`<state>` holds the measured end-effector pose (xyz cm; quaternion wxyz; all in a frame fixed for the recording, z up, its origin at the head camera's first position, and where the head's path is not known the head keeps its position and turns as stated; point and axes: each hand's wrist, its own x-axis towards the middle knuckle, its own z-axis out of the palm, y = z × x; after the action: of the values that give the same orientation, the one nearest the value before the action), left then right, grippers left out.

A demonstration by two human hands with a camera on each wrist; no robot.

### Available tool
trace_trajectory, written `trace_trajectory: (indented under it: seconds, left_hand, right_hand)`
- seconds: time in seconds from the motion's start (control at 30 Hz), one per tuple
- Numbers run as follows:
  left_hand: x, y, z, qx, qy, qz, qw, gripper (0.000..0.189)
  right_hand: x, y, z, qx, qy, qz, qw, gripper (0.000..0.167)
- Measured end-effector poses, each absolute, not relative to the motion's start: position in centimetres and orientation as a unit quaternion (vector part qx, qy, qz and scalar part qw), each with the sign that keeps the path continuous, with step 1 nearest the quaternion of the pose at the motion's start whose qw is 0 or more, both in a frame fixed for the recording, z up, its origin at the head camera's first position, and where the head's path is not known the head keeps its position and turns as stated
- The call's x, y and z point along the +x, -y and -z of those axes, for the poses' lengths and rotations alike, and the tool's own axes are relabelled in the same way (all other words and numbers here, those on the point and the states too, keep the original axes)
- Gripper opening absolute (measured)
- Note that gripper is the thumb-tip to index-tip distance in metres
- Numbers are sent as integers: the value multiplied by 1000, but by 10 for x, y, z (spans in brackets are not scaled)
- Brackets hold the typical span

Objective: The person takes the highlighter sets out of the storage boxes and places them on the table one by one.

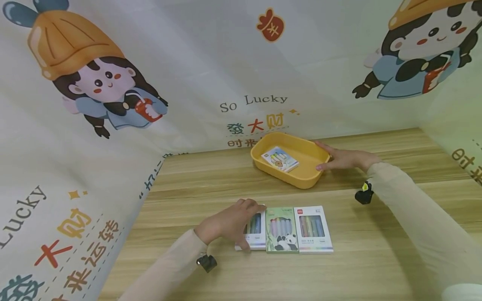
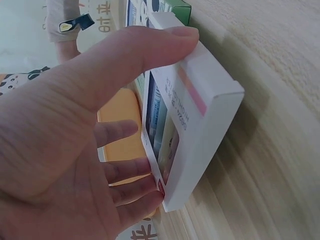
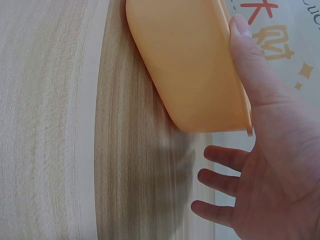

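My left hand (image 1: 230,221) spans a white highlighter box (image 1: 257,242) with a clear window, at the left end of a row of boxes. In the left wrist view its thumb presses one edge of the highlighter box (image 2: 212,135) and its fingertips lie at the opposite edge. Farther back, my right hand (image 1: 348,159) holds the right end of a yellow plastic basket (image 1: 280,176). The right wrist view shows that thumb on the basket's rim (image 3: 239,75), with three fingers off the wall. Inside the basket lies a small white illustrated pack (image 1: 279,159).
Touching the gripped box is a green panda-print box of pens (image 1: 281,230), and right of that another white windowed box (image 1: 314,230). The wood-grain table (image 1: 361,267) meets a printed cloth backdrop (image 1: 203,75) behind the basket and at both sides.
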<state>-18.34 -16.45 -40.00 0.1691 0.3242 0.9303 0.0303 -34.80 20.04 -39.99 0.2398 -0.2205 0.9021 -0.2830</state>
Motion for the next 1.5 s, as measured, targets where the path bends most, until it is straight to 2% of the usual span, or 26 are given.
trace_trajectory:
  seconds: [1.5]
  left_hand:
    - [-186,165,410,318,-931,-36,176,122]
  right_hand:
    - [-345,-201,400,-217,-902,285,241,104]
